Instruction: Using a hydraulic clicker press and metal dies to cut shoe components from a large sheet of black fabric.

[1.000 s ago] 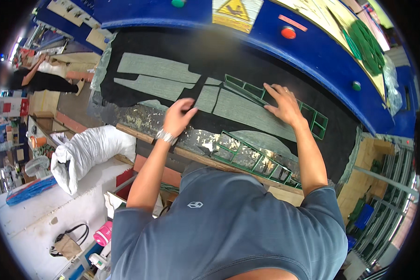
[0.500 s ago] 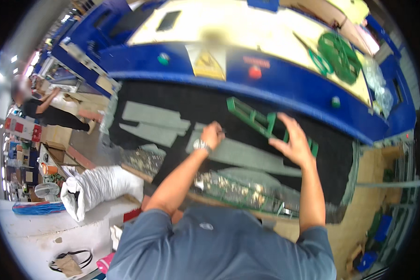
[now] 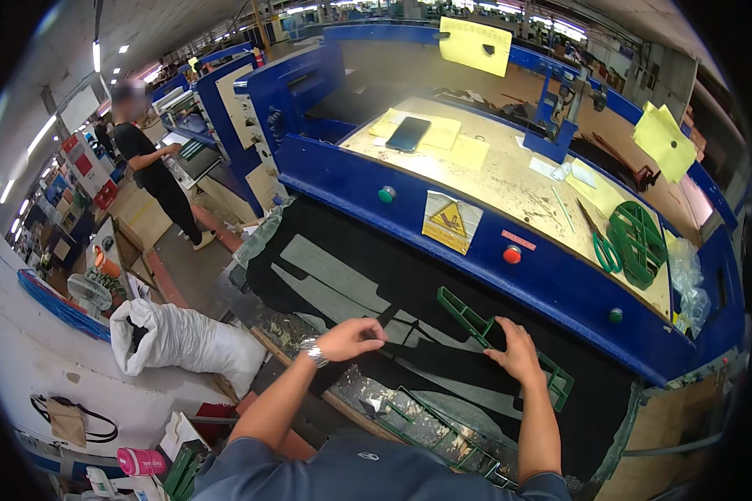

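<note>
A sheet of black material (image 3: 359, 225) lies on the work surface before me, with long pale grey shapes (image 3: 330, 280) showing in it. My left hand (image 3: 353, 338) is low over these shapes, thumb and fingers brought together. Whatever is between the fingertips is hidden or too small to name. Narrow dark strips lie just beyond them. My right hand (image 3: 518, 355) has thumb and fingers around a long green frame-like cutting die (image 3: 461, 313). The hand hides the die's middle; its other end shows to the right of my wrist.
A blue machine beam (image 3: 476, 242) with buttons and a warning sign crosses behind the material. On the pale bed beyond lie a phone (image 3: 409, 134), scissors (image 3: 603, 246) and green dies (image 3: 635, 242). Another green frame (image 3: 443, 434) lies nearest me. A white sack (image 3: 192, 342) and a co-worker (image 3: 154, 163) are at left.
My view has tilted up and turned, showing more of the machine. My left hand has drawn back toward me from the grey shapes. My right hand is still at the green die.
</note>
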Demonstrator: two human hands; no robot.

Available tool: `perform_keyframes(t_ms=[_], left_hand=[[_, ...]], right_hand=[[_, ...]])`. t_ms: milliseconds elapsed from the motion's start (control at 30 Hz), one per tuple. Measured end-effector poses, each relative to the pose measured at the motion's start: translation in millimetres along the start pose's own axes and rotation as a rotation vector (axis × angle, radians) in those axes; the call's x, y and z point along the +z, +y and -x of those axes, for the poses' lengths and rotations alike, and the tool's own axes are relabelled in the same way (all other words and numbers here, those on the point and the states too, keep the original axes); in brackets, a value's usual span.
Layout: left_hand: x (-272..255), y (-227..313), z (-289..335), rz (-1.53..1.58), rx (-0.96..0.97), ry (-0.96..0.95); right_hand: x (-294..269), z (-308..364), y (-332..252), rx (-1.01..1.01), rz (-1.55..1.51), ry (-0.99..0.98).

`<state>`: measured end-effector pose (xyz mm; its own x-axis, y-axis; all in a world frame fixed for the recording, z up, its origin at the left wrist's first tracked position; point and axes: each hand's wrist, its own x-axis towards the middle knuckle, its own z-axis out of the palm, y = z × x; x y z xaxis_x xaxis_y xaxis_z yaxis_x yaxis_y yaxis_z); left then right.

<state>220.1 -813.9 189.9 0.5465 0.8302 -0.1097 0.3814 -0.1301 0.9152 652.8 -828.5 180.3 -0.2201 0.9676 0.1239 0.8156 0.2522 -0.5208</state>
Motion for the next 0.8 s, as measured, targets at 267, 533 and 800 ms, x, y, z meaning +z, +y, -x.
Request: perform_keyframes(t_ms=[267,533,800], left_hand=[[-32,102,46,0.328,0.267,0.253],[-24,116,36,0.288,0.449,0.362],[20,55,44,0.629,0.421,0.248]], right_hand=[[57,-46,12,0.234,0.312,-0.055],[-52,-91,-237,-0.583,-0.433,-0.365],[-48,-86,-286,-0.285,-0.654,-0.158]])
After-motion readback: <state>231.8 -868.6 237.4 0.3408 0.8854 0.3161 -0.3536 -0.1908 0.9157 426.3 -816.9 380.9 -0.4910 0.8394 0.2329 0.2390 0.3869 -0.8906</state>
